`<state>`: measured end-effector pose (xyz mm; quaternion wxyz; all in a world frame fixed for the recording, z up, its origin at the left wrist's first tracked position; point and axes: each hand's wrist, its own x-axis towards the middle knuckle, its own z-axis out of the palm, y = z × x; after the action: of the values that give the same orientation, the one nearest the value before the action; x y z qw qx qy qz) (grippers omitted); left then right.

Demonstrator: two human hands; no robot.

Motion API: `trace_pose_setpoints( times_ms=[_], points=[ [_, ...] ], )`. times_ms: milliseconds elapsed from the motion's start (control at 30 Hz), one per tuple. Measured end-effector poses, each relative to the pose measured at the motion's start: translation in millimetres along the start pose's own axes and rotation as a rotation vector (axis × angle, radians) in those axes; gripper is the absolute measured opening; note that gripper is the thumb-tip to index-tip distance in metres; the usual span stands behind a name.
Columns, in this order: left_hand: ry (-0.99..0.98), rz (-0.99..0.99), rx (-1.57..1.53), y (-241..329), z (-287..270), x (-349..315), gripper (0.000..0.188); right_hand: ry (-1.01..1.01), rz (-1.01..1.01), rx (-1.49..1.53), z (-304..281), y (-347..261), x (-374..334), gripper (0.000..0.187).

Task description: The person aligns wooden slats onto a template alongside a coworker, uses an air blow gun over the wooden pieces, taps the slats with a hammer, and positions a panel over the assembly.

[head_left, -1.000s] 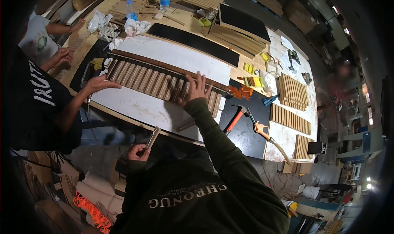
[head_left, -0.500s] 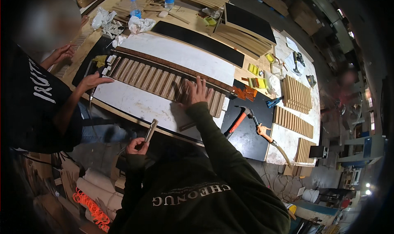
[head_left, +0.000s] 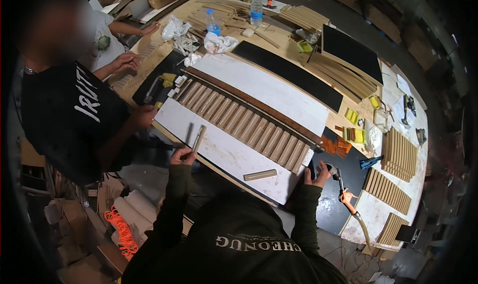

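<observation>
My left hand (head_left: 182, 157) pinches a short wooden slat (head_left: 199, 138), tilted upward over the near edge of the white board (head_left: 219, 149). Off the board's right end is my right hand (head_left: 317, 175), its fingers apart and nothing visible in them. It partly covers a hammer (head_left: 334, 172) lying on the black panel (head_left: 326, 202). A long row of slats (head_left: 244, 124) lies side by side on the white board, along a brown straight bar (head_left: 254, 107). One loose slat (head_left: 260, 175) rests alone between that row and the board's near edge.
A co-worker's hand (head_left: 144, 117) is at the board's left end, beside a tool. An air blow gun (head_left: 347, 198) with a hose lies right. Beyond are slat stacks (head_left: 400, 154), a blue tool (head_left: 370, 162), black-topped panels (head_left: 351, 55) and water bottles (head_left: 256, 11).
My right hand has left the slat row and come back toward me, past the board's right end. My left hand still holds its slat. The whole scene has shifted rightward in view.
</observation>
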<state>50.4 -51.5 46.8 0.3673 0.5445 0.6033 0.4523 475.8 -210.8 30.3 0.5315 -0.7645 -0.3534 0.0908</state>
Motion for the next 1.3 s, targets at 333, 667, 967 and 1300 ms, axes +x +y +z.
trace_pose_setpoints(
  times_ms=[333,667,967,1300],
  points=[
    [0.186,0.224,0.283,-95.1,-27.8,186.0,0.029,-0.073,0.189,0.14,22.7,38.4,-19.6,0.056],
    [-0.069,0.452,0.538,-93.6,-22.4,249.4,0.025,0.061,0.302,0.174,28.6,46.8,-22.6,0.05],
    [-0.071,0.406,0.554,-109.3,1.4,265.5,0.032,0.109,0.326,0.137,31.0,48.4,-23.7,0.049],
    [-0.241,0.502,0.664,-41.7,11.7,247.5,0.044,0.148,0.272,0.08,31.3,63.4,-21.1,0.046]
  ],
)
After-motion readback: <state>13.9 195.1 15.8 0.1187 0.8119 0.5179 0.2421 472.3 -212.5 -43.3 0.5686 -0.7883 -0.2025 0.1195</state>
